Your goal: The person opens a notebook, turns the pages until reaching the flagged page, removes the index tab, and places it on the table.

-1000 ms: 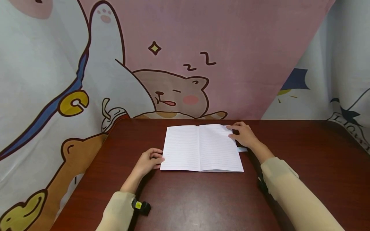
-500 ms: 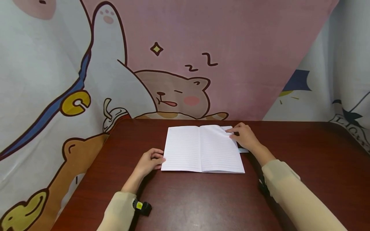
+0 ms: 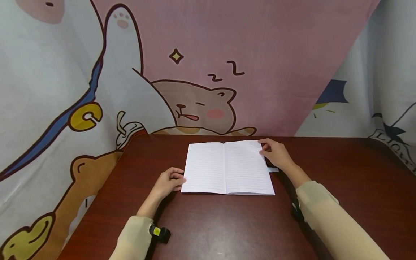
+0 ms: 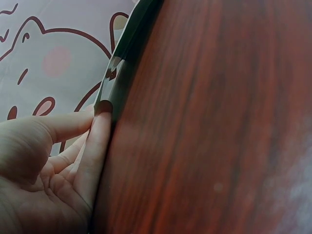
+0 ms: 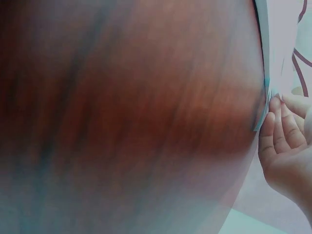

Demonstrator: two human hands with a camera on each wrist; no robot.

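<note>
A lined notebook [image 3: 208,168] lies spread on the table, its two visible pages bearing only ruled lines. My left hand [image 3: 167,183] pinches its left edge. In the left wrist view, the thumb of that hand [image 4: 44,165] is over the edge and a finger is beneath it, against a dark cover [image 4: 134,36]. At the upper right corner, my right hand [image 3: 277,153] holds the page edge between thumb and fingers, as the right wrist view of the hand [image 5: 285,139] also shows. A pale blue strip [image 3: 273,169] sticks out from the notebook's right side.
The reddish-brown wooden table [image 3: 227,227] extends on both sides of the notebook. Behind it hangs a cartoon-printed cloth [image 3: 276,72], which also covers the left side. A black wrist device [image 3: 160,232] sits at my left cuff.
Half a second ago the right page's upper corner was bent inward with another page showing beneath. Now it lies straight out, and my right fingers are at the corner. The left hand stays put.
</note>
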